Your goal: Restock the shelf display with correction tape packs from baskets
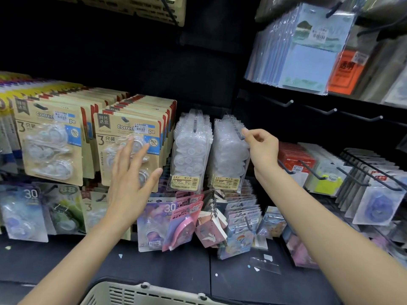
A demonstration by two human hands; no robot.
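Two rows of clear-plastic correction tape packs hang on pegs at the middle of the shelf display: a left row point(191, 150) and a right row point(228, 153). My right hand point(261, 148) pinches the upper right edge of the front pack in the right row. My left hand point(132, 179) is spread with straight fingers in front of a row of beige carded correction tape packs point(130, 137), touching or just short of the front card. A second beige carded row point(50, 139) hangs further left. The grey basket's rim point(141, 292) shows at the bottom edge.
Bare peg hooks point(312, 108) stick out at the upper right, under hanging sticky-note packs point(308, 51). Lower pegs carry colourful tape packs point(167, 221) and small notebooks point(240, 221). More carded goods point(374, 194) hang at the right. A dark ledge point(176, 267) runs below.
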